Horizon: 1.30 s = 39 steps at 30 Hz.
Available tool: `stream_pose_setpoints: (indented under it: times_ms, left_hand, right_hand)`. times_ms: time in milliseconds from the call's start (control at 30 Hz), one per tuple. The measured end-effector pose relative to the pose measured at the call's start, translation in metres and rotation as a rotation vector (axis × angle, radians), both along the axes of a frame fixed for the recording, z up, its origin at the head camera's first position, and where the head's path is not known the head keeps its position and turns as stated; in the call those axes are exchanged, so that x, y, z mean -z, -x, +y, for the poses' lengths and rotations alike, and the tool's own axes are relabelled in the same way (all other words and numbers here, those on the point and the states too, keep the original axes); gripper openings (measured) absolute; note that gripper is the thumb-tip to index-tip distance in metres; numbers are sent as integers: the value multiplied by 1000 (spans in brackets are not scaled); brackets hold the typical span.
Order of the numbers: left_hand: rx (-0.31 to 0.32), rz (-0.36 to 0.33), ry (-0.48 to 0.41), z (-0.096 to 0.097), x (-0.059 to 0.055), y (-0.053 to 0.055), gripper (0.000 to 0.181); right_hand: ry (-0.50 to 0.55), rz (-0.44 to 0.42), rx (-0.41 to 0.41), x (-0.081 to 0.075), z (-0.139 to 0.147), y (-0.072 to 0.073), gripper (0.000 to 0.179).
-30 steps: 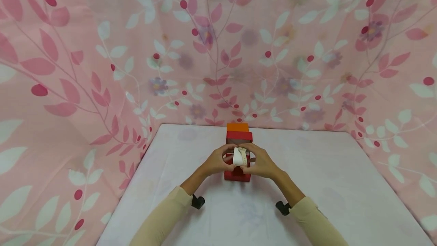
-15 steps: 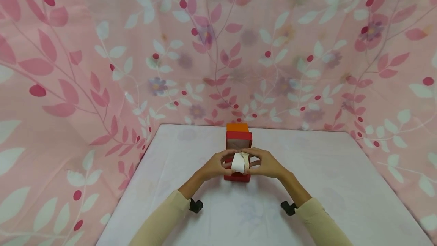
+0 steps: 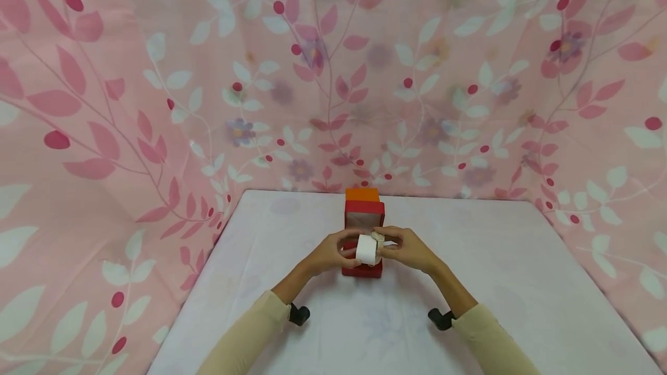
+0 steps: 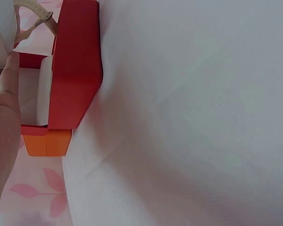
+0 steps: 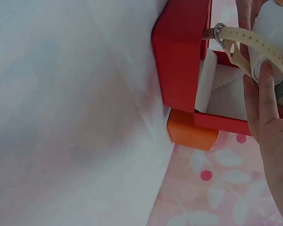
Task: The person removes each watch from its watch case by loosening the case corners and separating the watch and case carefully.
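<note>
Watch (image 5: pixel 262 43) in R hand (image 3: pixel 409 249), wht cushion (image 3: pixel 367 249) L hand (image 3: pixel 328 254), nr box (image 4: pixel 78 70).

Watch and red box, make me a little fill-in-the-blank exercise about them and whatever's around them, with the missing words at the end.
1. The box-shaped thing behind the red box is coloured ____.
2. Along the watch strap runs a row of small ____.
3. The cushion beside the watch strap is coloured ____.
4. In the head view, the hand nearer the watch strap is the person's ____ one.

Missing words: orange; holes; white; right.
</note>
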<state>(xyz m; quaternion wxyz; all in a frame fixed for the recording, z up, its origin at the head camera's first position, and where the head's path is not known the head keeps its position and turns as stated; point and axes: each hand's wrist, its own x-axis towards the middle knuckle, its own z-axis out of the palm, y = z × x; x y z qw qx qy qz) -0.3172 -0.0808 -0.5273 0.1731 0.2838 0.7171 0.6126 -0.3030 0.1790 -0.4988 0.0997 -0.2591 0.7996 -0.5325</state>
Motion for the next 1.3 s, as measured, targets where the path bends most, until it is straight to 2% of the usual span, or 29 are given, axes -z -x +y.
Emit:
stream_pose_setpoints:
  times_ms: [200,400,667,900,1100,1300]
  left_hand:
    - [6,-6,-25,2,5,1,66]
    - [2,-3,-5,4,11,3,68]
    - [-7,-31,-1,4,11,3,69]
    - [-37,-39,39,2,15,2,72]
    - [-40,-47,12,-1,16,2,69]
    - [-76,9,22,-5,20,5,71]
  right_hand:
    - [36,-68,144,0,-4,-2,46]
    - [80,-101,269,-1,-3,1,43]
    - [60,-97,311,-10,5,3,43]
    - [35,-123,313,-14,14,4,47]
    - [35,-120,338,-16,25,3,46]
    - [22,-98,365,-13,28,4,41]
